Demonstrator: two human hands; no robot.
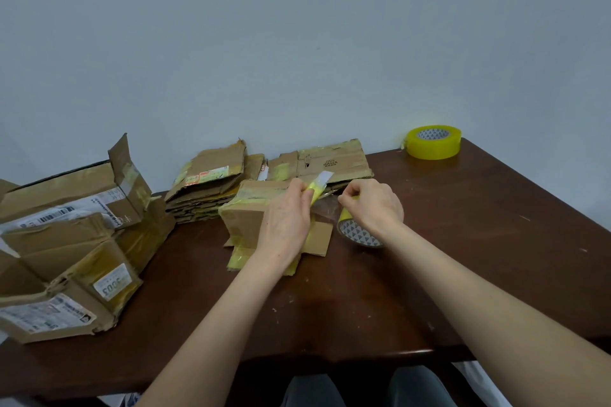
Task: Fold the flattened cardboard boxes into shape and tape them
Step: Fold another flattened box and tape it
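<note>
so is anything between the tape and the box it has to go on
Nothing visible does. The left hand pinches the tape end over the box; the right hand holds the tape roll beside it, with only the stretched strip between them.

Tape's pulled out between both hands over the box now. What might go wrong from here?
1. The tape strip, stretched unsupported between the left hand and the tape roll in the right hand, may twist or stick to itself.
2. The box has a flap sticking out beside the left hand; tape laid now might seal it crooked.
</note>
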